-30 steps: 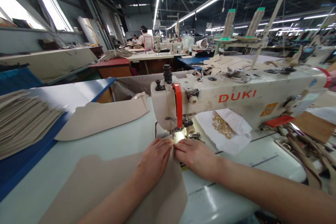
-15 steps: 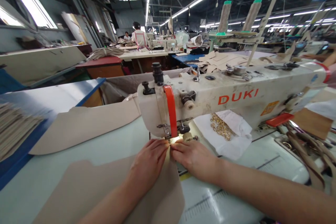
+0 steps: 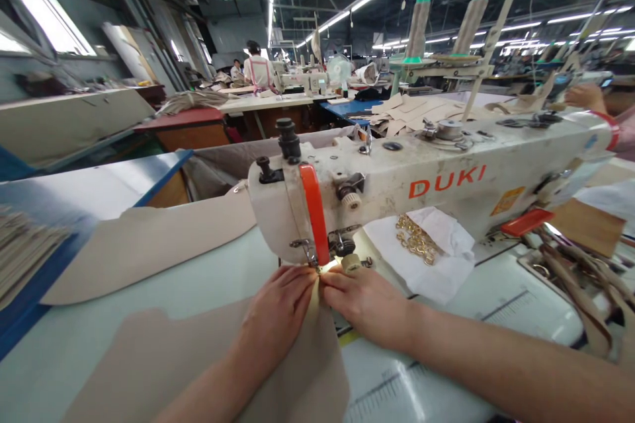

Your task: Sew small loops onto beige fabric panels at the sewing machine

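Note:
A beige leather-like panel (image 3: 198,350) lies on the pale sewing-machine bed, its narrow upper end under the needle area. My left hand (image 3: 278,307) rests on that end, fingers together and closed on it right below the presser foot. From the other side my right hand (image 3: 364,297) pinches at the same edge, its fingertips almost meeting the left ones. The white sewing machine (image 3: 377,178) stands over both hands, with a red guard (image 3: 314,211) just above my fingertips. The fingertips partly hide the spot under the needle.
Gold metal hooks or rings (image 3: 417,240) sit on white paper (image 3: 449,271) right of the needle. Another beige panel (image 3: 149,248) lies behind on the left, beside a stack of cut pieces (image 3: 27,254). Straps (image 3: 575,297) lie at right. A co-worker (image 3: 258,69) is farther back.
The view has shifted slightly, so the machine sits a little further left. My hands keep the same hold at the needle. Another person's hand now shows at the far right.

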